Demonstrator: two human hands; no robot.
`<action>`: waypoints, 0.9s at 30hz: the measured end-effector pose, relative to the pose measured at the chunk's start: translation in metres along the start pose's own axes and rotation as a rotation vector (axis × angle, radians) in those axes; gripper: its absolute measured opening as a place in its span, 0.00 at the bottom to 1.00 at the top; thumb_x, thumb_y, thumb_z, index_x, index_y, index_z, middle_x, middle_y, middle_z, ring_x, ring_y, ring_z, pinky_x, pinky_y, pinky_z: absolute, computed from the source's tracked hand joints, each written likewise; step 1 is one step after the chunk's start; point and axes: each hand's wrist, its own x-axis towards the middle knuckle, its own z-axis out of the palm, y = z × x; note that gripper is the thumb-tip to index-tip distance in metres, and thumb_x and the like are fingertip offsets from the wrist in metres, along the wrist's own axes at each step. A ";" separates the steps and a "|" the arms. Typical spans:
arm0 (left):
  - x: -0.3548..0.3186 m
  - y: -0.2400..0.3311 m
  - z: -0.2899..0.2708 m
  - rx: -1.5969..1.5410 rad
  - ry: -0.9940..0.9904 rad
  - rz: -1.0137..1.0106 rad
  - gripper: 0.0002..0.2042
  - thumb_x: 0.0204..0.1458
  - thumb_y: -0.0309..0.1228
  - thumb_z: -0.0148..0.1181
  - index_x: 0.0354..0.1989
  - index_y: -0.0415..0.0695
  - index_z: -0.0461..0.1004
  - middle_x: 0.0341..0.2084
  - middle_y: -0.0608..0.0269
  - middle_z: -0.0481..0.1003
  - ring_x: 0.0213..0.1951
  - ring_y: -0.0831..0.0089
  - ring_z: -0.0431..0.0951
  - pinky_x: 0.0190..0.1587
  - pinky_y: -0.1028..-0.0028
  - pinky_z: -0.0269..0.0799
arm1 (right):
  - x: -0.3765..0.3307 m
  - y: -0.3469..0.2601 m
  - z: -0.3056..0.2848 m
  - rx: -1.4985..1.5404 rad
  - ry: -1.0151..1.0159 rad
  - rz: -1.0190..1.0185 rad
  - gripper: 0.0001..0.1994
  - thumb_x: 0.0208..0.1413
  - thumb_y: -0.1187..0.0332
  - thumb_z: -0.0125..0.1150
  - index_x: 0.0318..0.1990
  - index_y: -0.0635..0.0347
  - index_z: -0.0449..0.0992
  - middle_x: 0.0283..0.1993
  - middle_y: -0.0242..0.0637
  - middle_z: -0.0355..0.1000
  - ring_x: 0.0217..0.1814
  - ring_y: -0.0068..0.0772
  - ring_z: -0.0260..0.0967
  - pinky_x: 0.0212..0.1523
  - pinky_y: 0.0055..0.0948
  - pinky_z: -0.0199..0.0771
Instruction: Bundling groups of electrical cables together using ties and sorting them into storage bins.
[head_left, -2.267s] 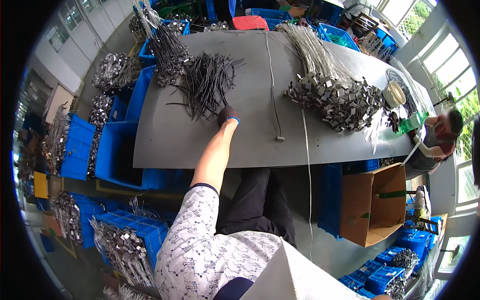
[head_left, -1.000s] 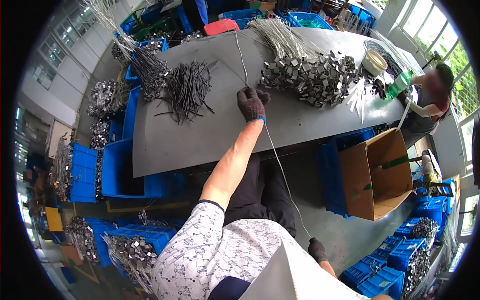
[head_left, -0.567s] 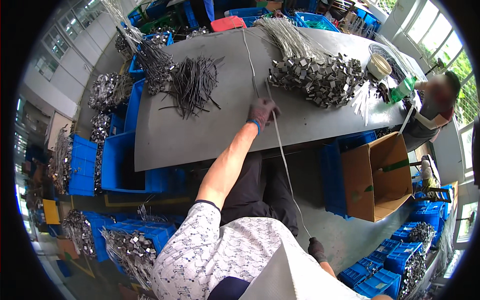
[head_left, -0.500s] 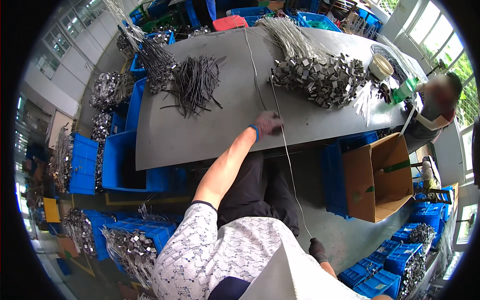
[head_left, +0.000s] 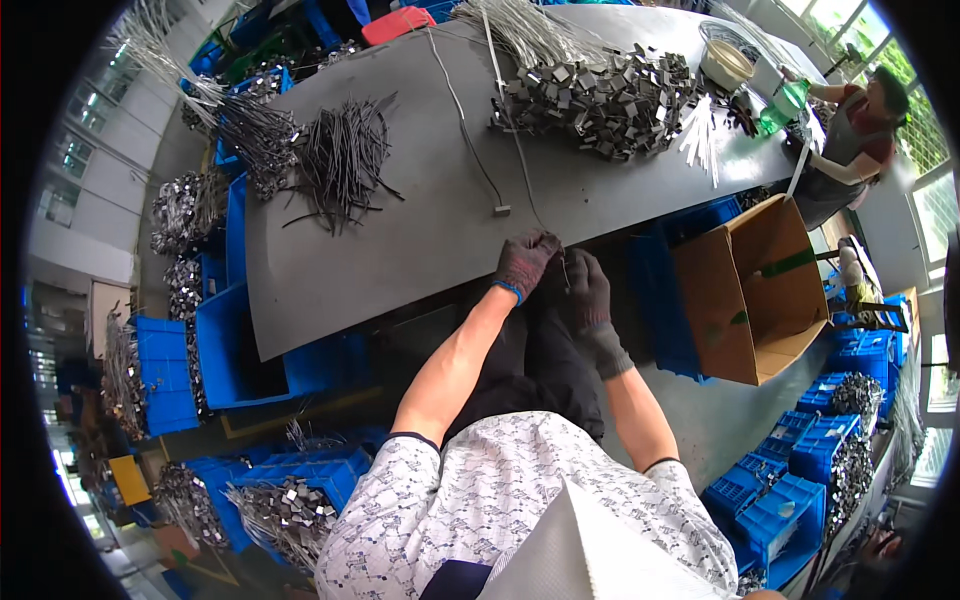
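Item: long thin grey metal cable [head_left: 520, 160], near end pinched in gloved left hand [head_left: 524, 262] at dark grey table's [head_left: 400, 250] edge, gloved right hand [head_left: 590, 295] closed just beside; step judged end-handling, next move needing a steady grip.

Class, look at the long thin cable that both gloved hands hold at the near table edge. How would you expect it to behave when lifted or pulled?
The thin cable probably flops rather than holds shape: it trails in a loose curve across the grey table. It seems light, since the left hand and right hand pinch it with just the fingers. Its neighbour's small end block might snag when dragged.
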 end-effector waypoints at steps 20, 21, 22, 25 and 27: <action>0.057 0.022 -0.055 -0.723 -0.163 -0.250 0.14 0.62 0.38 0.58 0.48 0.41 0.77 0.33 0.60 0.80 0.36 0.68 0.82 0.44 0.66 0.80 | 0.069 -0.033 0.009 0.252 -0.117 0.098 0.16 0.50 0.75 0.62 0.48 0.64 0.73 0.48 0.49 0.75 0.33 0.37 0.75 0.36 0.29 0.75; 0.055 0.026 -0.053 -0.762 -0.147 -0.217 0.13 0.61 0.38 0.59 0.46 0.41 0.78 0.32 0.61 0.80 0.36 0.69 0.82 0.44 0.67 0.79 | 0.076 -0.032 0.007 0.158 -0.021 -0.067 0.17 0.51 0.74 0.61 0.50 0.64 0.72 0.46 0.47 0.75 0.33 0.35 0.74 0.37 0.28 0.74; 0.053 0.031 -0.050 -0.806 -0.137 -0.176 0.13 0.61 0.38 0.60 0.44 0.41 0.79 0.31 0.62 0.80 0.36 0.70 0.82 0.45 0.69 0.78 | 0.076 -0.033 0.001 0.164 -0.047 -0.059 0.17 0.51 0.74 0.61 0.50 0.64 0.72 0.46 0.47 0.75 0.33 0.35 0.74 0.37 0.28 0.74; 0.043 0.040 -0.045 -0.461 -0.209 -0.058 0.13 0.59 0.39 0.62 0.41 0.40 0.80 0.32 0.63 0.81 0.37 0.73 0.81 0.46 0.72 0.77 | 0.075 -0.030 -0.006 0.350 -0.191 0.024 0.16 0.49 0.73 0.57 0.48 0.65 0.73 0.49 0.52 0.74 0.47 0.58 0.74 0.45 0.40 0.76; 0.031 0.043 -0.044 -0.348 -0.248 -0.081 0.14 0.59 0.39 0.63 0.41 0.39 0.80 0.33 0.63 0.81 0.38 0.74 0.80 0.46 0.73 0.76 | 0.071 -0.026 -0.003 0.510 -0.267 0.142 0.21 0.50 0.70 0.56 0.53 0.65 0.71 0.50 0.53 0.74 0.51 0.59 0.72 0.50 0.41 0.73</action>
